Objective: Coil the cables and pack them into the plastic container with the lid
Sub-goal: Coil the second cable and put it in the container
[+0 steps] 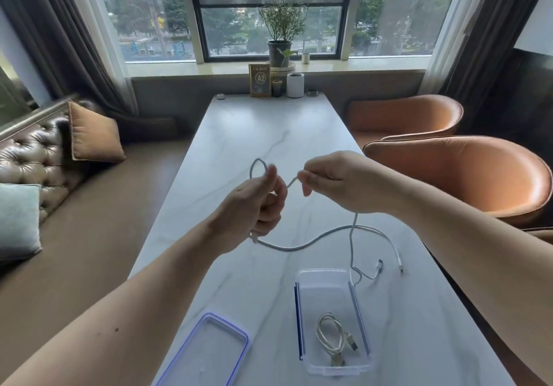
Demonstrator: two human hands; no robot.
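Above the marble table, my left hand (257,206) grips a grey cable (302,246), with a small loop of it standing up over my fingers. My right hand (335,185) pinches the same cable a short way along, and the rest hangs down from that hand to the tabletop. A white cable (389,240) lies curved beside it. The clear plastic container (330,321) stands open near the front edge and holds one coiled cable (332,336). Its blue-rimmed lid (209,352) lies flat to the left of it.
The white marble table (269,134) runs away from me to the window. At its far end stand a sign holder (259,80) and a white cup (295,85). Two orange chairs (466,176) sit to the right, a leather sofa (36,152) to the left.
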